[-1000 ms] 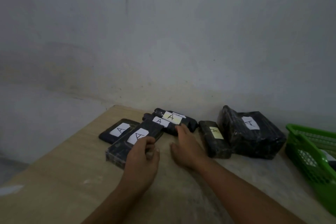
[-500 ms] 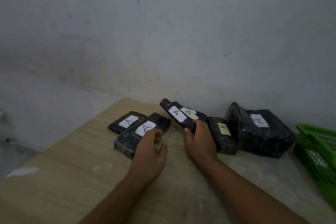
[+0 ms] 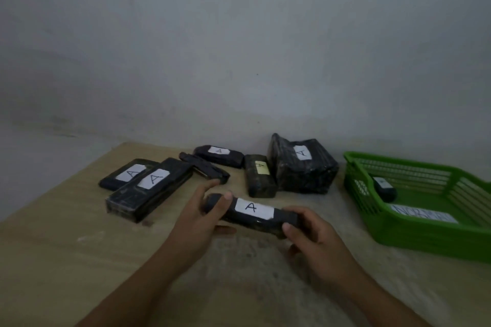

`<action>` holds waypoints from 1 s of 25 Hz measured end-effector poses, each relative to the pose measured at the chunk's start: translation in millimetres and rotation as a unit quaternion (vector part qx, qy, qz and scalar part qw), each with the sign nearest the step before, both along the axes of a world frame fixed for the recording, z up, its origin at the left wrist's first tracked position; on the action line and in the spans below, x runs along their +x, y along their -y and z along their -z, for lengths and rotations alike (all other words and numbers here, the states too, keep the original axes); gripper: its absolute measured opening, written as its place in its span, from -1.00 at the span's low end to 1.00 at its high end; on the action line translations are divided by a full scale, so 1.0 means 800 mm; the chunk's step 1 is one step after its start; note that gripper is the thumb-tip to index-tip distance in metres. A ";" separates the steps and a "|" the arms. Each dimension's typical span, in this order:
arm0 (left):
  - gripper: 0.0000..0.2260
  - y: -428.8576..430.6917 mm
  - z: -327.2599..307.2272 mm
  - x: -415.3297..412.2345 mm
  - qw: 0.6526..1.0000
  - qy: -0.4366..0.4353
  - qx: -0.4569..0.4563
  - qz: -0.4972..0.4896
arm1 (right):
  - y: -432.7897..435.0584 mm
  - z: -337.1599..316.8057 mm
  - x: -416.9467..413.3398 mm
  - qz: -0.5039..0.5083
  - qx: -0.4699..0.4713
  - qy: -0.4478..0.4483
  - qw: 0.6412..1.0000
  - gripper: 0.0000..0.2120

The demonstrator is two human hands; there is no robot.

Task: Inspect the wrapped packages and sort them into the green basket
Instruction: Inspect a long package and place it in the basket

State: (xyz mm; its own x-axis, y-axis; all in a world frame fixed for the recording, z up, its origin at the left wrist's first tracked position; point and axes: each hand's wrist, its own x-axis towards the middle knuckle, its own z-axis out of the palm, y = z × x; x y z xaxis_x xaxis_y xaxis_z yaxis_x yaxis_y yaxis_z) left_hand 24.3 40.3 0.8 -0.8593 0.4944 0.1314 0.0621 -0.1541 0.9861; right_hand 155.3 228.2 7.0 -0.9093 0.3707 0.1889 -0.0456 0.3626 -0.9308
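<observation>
I hold a long black wrapped package (image 3: 252, 214) with a white label marked A above the table, between both hands. My left hand (image 3: 198, 218) grips its left end, thumb on top. My right hand (image 3: 310, 233) grips its right end. Several more black wrapped packages lie near the wall: two flat ones (image 3: 148, 188) at the left, a thin unlabelled one (image 3: 204, 170), a small one (image 3: 219, 155), a yellow-labelled one (image 3: 259, 179) and a bulky one (image 3: 303, 164). The green basket (image 3: 414, 231) stands at the right and holds one small package (image 3: 384, 188).
The wooden table (image 3: 79, 260) ends at its left edge and meets a grey wall behind the packages. A white paper label (image 3: 425, 216) lies on the basket's floor.
My right hand has lifted the labelled package off the pile and brought it toward me. My left hand has let go of the flat package and taken the other end.
</observation>
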 end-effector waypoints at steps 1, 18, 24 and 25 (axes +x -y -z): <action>-0.55 -0.011 0.001 0.008 1.000 -0.010 -0.027 0.006 | -0.011 -0.001 0.010 0.006 -0.001 -0.002 1.000 -0.76; -0.66 -0.071 0.029 0.038 0.999 0.010 0.019 0.043 | -0.071 0.043 0.041 0.036 -0.099 -0.064 0.992 -0.74; -0.65 -0.067 0.028 0.041 0.997 -0.063 -0.020 0.047 | -0.075 0.040 0.040 0.040 -0.057 -0.060 0.996 -0.83; -0.67 -0.067 0.027 0.042 0.995 -0.075 -0.029 0.050 | -0.077 0.039 0.039 0.043 -0.052 -0.062 0.996 -0.83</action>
